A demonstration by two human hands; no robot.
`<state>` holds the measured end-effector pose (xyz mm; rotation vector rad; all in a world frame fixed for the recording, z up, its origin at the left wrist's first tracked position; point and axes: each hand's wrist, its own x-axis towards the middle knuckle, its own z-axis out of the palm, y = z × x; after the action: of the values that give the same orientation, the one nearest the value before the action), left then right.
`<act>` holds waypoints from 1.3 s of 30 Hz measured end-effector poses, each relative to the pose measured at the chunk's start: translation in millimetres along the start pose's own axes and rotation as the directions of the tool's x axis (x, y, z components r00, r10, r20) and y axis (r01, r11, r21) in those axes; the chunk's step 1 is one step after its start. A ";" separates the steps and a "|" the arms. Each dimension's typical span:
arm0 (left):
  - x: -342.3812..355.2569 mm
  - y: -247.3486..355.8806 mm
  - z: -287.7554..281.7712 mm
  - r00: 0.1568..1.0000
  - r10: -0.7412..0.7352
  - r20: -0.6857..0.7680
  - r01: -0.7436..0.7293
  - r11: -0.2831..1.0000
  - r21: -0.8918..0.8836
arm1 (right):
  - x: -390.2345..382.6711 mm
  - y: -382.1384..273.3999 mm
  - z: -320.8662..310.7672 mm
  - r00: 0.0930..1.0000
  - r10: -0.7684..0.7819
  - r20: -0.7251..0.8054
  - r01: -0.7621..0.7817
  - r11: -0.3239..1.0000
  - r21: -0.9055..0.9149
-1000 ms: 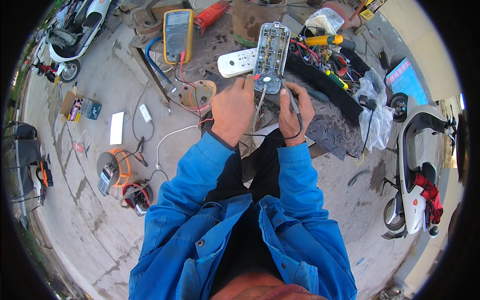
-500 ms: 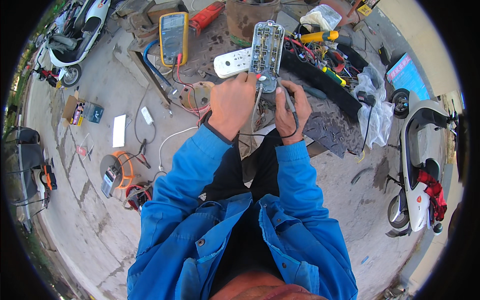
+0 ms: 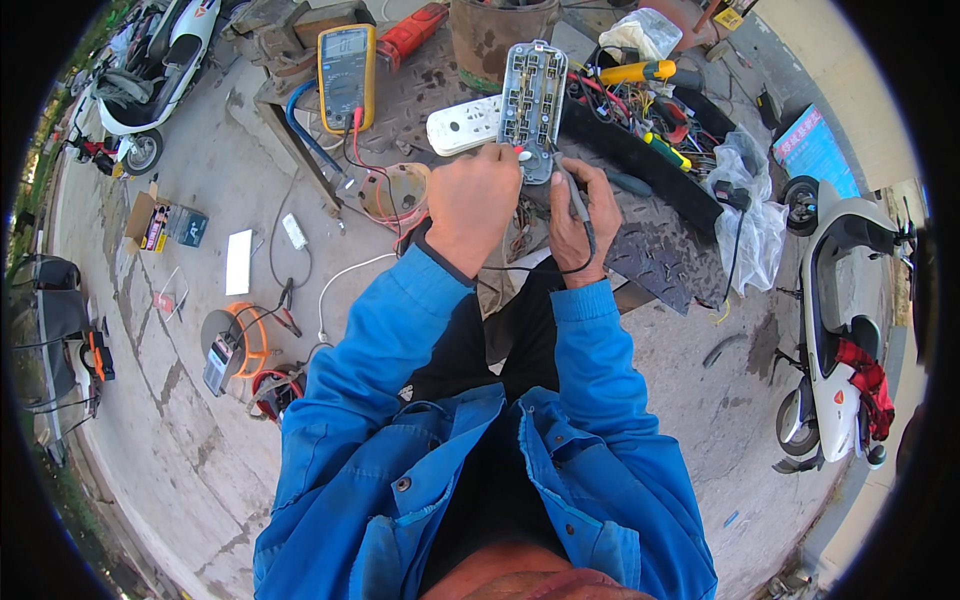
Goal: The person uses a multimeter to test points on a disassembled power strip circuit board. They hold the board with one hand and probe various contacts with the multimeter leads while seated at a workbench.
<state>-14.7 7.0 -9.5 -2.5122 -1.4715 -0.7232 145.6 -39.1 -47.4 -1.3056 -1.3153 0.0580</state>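
Note:
An opened power strip [image 3: 532, 95], its grey casing showing rows of metal contacts, lies in front of both hands. My left hand [image 3: 475, 200] is closed at its lower left, with a red probe end at the fingertips; most of what it grips is hidden. My right hand [image 3: 585, 222] pinches a dark grey test probe [image 3: 575, 195] against the strip's lower right end, its black lead looping back under my left wrist. A yellow multimeter [image 3: 347, 75] stands to the left, with red and black leads running toward my hands. Beside the strip lies its white cover [image 3: 463, 125].
A black tray [image 3: 640, 150] of tools and wires sits to the right, beside a plastic bag [image 3: 752, 225]. A rusty metal pot [image 3: 500, 45] and red tool [image 3: 412, 35] stand behind. Scooters [image 3: 840, 330] are at both sides; an orange reel [image 3: 255, 345] lies left.
My left hand has shifted slightly right and now covers the pale cord below the strip. My right hand stays nearly still with its probe at the strip.

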 end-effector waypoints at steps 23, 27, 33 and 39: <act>5.5 8.7 -5.2 0.999 -0.012 0.040 0.011 1.000 0.016 | 7.7 -4.0 5.8 0.996 -0.046 0.072 0.050 0.997 -0.064; 4.3 7.4 -4.9 1.000 -0.012 0.021 0.012 1.000 0.014 | 4.5 -4.6 3.2 0.999 -0.026 0.029 0.027 0.999 -0.032; 2.1 9.3 -3.1 0.999 -0.024 0.024 0.023 0.999 0.022 | 0.2 -3.8 0.9 0.999 0.021 0.039 -0.019 0.999 -0.032; 4.2 8.9 -2.8 1.000 -0.019 0.016 0.019 0.999 0.029 | 2.5 -3.0 3.5 0.999 -0.006 0.049 0.008 0.999 -0.040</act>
<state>-6.4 4.7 -4.0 -2.4923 -1.5021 -0.6805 142.2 -36.2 -44.6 -1.3408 -1.3687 0.0588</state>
